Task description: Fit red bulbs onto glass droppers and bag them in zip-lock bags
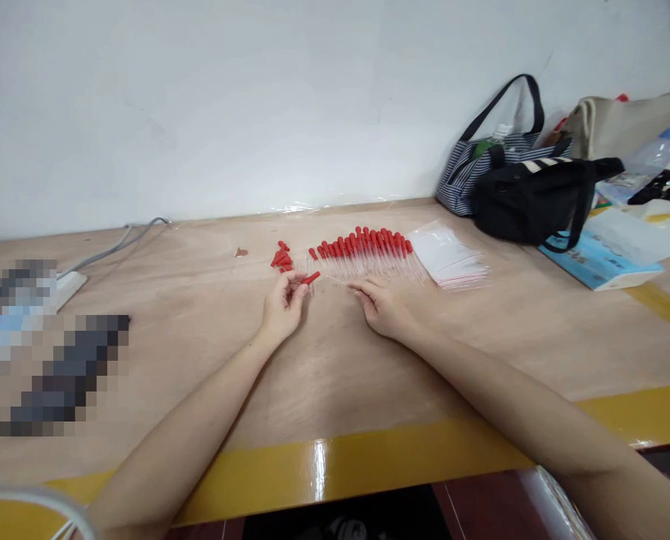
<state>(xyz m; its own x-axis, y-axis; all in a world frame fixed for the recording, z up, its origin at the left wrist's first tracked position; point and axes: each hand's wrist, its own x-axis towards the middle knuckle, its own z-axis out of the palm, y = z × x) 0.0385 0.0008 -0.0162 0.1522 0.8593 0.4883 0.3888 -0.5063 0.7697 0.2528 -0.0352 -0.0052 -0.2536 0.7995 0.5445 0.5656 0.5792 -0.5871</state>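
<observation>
My left hand (283, 301) pinches a small red rubber bulb (311, 278) between thumb and fingertips. My right hand (380, 304) rests on the wooden table (323, 375) with fingers closed on a thin clear tube (339, 281) whose tip points toward the bulb. Just beyond my hands lies a row of several clear droppers with red bulbs (368, 251). A small pile of loose red bulbs (281, 257) sits to the left of the row. A stack of small clear zip bags (450, 259) lies to the right of it.
A striped tote bag (481, 169) and a black bag (531, 199) stand at the back right against the wall, next to a beige bag (621, 124) and a blue booklet (602, 262). A white power strip (67, 289) with grey cable lies far left. Yellow tape (368, 461) edges the table.
</observation>
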